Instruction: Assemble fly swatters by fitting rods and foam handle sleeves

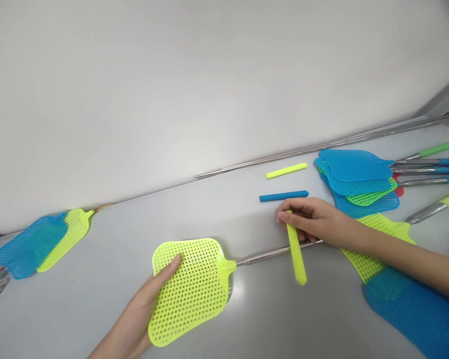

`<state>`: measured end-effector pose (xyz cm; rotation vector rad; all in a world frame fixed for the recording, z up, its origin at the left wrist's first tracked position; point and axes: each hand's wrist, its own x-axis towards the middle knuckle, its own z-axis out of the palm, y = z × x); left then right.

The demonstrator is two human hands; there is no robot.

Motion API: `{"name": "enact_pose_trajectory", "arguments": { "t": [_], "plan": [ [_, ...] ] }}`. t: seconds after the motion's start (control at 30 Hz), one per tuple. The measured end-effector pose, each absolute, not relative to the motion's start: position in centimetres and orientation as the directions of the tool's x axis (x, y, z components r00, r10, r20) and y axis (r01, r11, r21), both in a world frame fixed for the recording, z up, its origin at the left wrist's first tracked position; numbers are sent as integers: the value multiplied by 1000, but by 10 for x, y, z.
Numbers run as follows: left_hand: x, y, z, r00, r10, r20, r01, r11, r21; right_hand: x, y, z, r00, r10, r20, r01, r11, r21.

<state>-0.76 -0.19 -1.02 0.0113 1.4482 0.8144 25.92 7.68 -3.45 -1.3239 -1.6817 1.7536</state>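
Swatter [194,294], yellow, is over the table [93,279]; the left hand [144,301] clasps its head's edge, thumb on top. Right hand [314,219] pinches a yellow grip [297,254], which slants across the metal shaft [265,255]. Whether that hand touches the shaft cannot be told. Blue tube [284,196] lies just beyond it.

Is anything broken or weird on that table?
Nothing looks broken or spilled. One slightly odd thing: a yellow tube and a blue tube lie loose beyond the right hand, while similar coloured handles sit on metal rods by the swatter pile. The swatter in the left hand looks whole.
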Motion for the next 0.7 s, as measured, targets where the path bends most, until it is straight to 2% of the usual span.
{"name": "enact_pose_trajectory", "arguments": {
  "t": [0.23,0.43,0.53,0.63,0.7],
  "plan": [
    [-6,-1,-8,-100,502,-859,-468,738,486,260,80,-32,-501,767,-400,310,-273,-911],
    [-8,-1,-8,-55,527,-848,-474,734,487,262,84,-32,-482,769,-421,128,-413,-902],
    [-10,-1,-10,-23,533,-846,-499,727,471,262,85,-32,-334,850,-407,-62,-450,-891],
    [-11,-1,-11,-6,531,-847,-525,719,455,263,86,-36,-89,939,-333,-282,-344,-895],
    [-11,-1,-11,-15,529,-848,-536,712,453,264,88,-39,57,953,-299,-361,-259,-896]
  ]
}}
